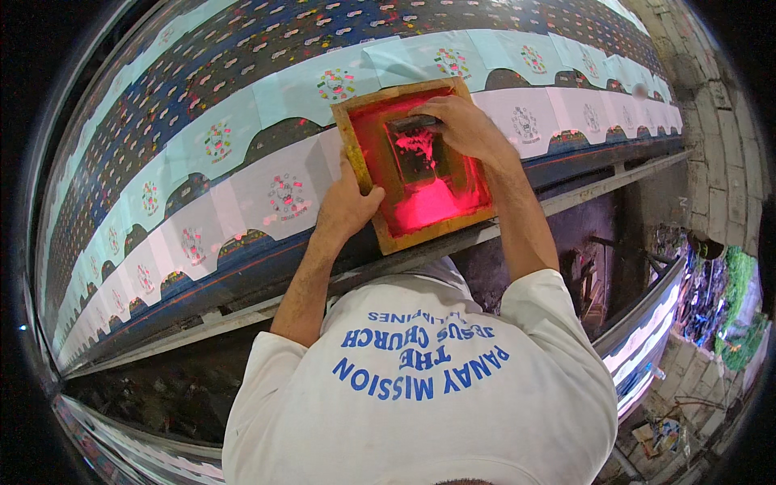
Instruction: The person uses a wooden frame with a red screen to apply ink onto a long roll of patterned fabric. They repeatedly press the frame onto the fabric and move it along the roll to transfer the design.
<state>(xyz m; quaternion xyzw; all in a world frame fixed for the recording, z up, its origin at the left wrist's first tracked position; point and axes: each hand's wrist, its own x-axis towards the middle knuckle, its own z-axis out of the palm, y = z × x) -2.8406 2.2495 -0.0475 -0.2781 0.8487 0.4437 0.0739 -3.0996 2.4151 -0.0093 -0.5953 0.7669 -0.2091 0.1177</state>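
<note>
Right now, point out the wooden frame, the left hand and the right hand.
Wooden frame [440, 229]: head view, on its near bar.
Left hand [344, 202]: head view, on the back of the hand.
Right hand [469, 131]: head view, on the back of the hand.

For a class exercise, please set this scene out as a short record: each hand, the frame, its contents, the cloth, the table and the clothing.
Left hand: on the frame's left side
Right hand: holding a dark scraper inside the frame
Frame: wooden, rectangular, over the near row
Contents: bright pink ink, mostly toward the near end
Near row: pale pinkish cloth pieces, printed
Next row: pale blue-green cloth pieces, colourful prints
Table: long, dark, patterned
Clothing: white shirt, blue lettering
</note>
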